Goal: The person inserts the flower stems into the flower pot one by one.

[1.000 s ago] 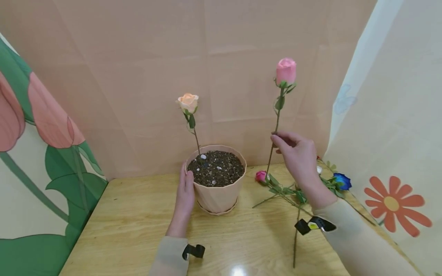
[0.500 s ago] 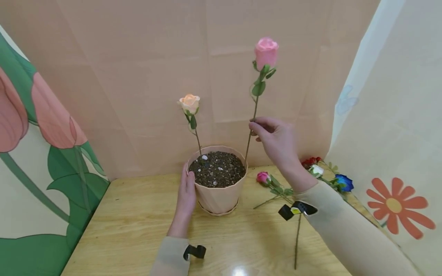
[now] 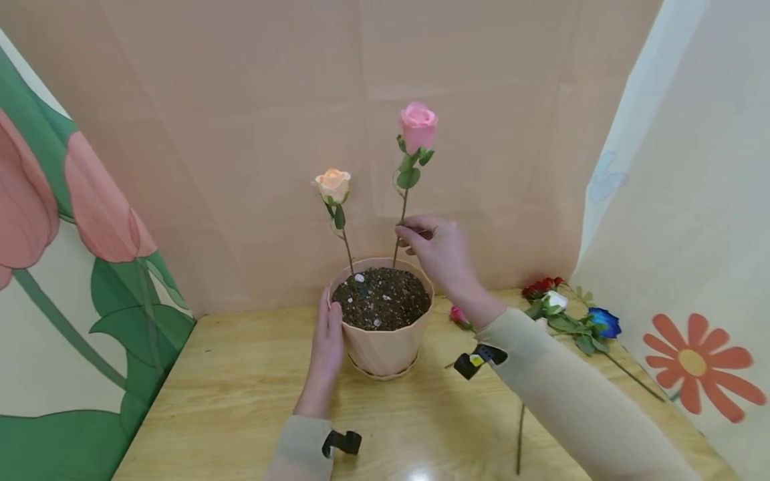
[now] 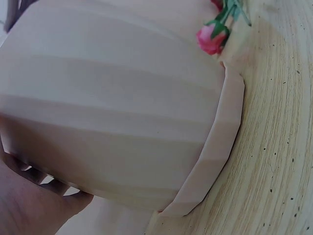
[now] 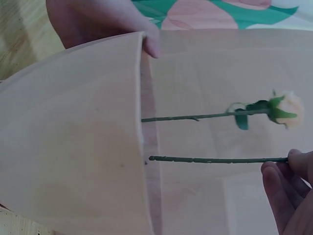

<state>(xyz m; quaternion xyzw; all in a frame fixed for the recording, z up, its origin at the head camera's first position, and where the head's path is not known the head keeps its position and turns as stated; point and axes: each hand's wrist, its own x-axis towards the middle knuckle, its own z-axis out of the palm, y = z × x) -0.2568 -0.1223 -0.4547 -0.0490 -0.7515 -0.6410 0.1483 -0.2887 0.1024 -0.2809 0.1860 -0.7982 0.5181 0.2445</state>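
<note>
My right hand [image 3: 442, 257] pinches the stem of a pink rose [image 3: 418, 128] between thumb and fingertips, holding it upright above the back of a pale pink flowerpot [image 3: 385, 351]. In the right wrist view the bare lower end of the stem [image 5: 195, 160] shows just above the pot's rim. Dark soil [image 3: 391, 300] with white specks fills the pot. A peach rose [image 3: 333, 186] stands in the soil at the back left. My left hand [image 3: 327, 347] rests against the pot's left side, its fingers extended along the wall.
Right of the pot, a blue rose [image 3: 604, 323], a white rose [image 3: 555, 302], a red flower [image 3: 543, 287] and a small pink rose [image 3: 459, 315] lie on the wooden table [image 3: 240, 387]. A pink backdrop [image 3: 240, 133] hangs directly behind the pot.
My right hand has carried the pink rose leftward from above the lying flowers to over the pot, first rising, then lowering. My left hand has stayed against the pot.
</note>
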